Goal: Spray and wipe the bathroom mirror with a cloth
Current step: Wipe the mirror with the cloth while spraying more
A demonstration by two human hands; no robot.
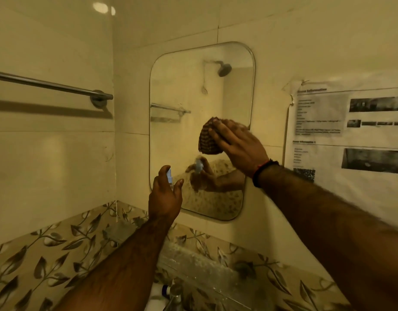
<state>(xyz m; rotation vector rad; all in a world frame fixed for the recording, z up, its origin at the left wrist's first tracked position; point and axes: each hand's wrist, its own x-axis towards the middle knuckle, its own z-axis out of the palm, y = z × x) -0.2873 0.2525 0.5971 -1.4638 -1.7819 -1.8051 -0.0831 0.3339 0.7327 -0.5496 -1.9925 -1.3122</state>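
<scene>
My R hand [238, 144] was flat on the cloth [207, 138], fingers spread, palm pressing it vs the mirror [193, 86] near its R edge, about mid-height. Cloth was dark, ribbed, bunched under my fingertips, sticking out to the L of them. Dark band w/ a red thread [264, 169] sat on that wrist.

My L hand [165, 194] was lower and L of the R one, just in front of the mirror's bottom-L corner, wrapped round a small blue sprayer [169, 175]; only its top showed betw. thumb and forefinger, rest hidden in my grip. Couldn't tell if a finger was on the trigger.

Towel rail [50, 85] was on the side wall, well L of my L hand. Printed sheets [350, 129] taped to the wall just R of my R wrist. Tap [174, 297] below my L forearm.
</scene>
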